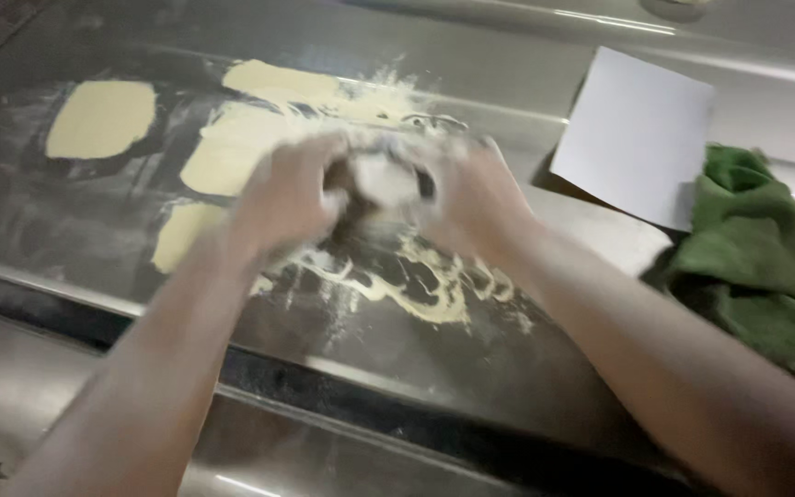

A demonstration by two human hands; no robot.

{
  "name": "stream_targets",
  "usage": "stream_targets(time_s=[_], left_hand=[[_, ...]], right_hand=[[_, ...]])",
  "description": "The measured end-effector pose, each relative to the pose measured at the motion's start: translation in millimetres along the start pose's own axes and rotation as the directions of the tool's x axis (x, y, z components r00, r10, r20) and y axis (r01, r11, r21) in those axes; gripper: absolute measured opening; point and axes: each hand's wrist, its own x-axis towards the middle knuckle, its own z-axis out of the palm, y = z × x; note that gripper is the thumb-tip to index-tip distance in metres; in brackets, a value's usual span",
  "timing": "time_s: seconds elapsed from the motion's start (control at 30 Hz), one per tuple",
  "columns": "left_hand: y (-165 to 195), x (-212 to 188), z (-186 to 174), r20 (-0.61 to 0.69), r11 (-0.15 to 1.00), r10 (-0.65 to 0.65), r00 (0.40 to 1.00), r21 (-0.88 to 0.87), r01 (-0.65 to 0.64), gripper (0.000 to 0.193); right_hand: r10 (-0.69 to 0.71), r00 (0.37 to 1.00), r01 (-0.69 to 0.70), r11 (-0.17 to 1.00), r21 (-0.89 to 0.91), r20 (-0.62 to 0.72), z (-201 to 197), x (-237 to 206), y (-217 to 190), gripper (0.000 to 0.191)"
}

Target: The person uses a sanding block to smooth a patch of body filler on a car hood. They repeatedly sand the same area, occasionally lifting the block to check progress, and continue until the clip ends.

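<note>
Two bare forearms reach in from the near edge over a flour-streaked stainless steel counter (66,230). The left hand (287,198) and right hand (476,198), both blurred, curl inward around one small pale lump of floured dough (384,179), pressed between them just above the centre of the counter; how tightly the fingers close cannot be told. The lump looks whitish, rounded and dusted. Loose yellowish flour trails (416,285) lie scattered just near of the hands. To the right lie one crumpled green cloth (756,267) and, farther off, one white square sheet (637,138). Beyond the hands, about four flat pale-yellow dough discs (101,118) rest on the counter's far left
</note>
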Motion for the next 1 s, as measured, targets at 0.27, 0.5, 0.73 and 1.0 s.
stream_targets(time_s=[0.27, 0.5, 0.73, 1.0], left_hand=[[16, 13, -12, -0.058, 1.0, -0.006, 0.998, -0.004, 0.006, 0.051], [16, -28, -3, -0.193, 0.959, 0.283, 0.94, 0.068, -0.275, 0.051], [15, 19, -20, -0.047, 1.0, -0.017, 0.999, -0.019, 0.016, 0.054], [-7, -14, 4, -0.139, 0.967, 0.256, 0.956, 0.037, -0.254, 0.055]], right_hand=[[0.251, 0.949, -0.259, 0.966, 0.019, 0.189, -20, 21, -18, 0.068], [0.053, 0.989, -0.047, 0.998, -0.049, 0.136, 0, -27, -12, 0.064], [0.119, 0.991, -0.121, 0.992, 0.028, 0.062, 0, 31, -3, 0.062], [0.099, 0.99, -0.099, 0.995, -0.009, 0.101, -11, -17, -34, 0.054]])
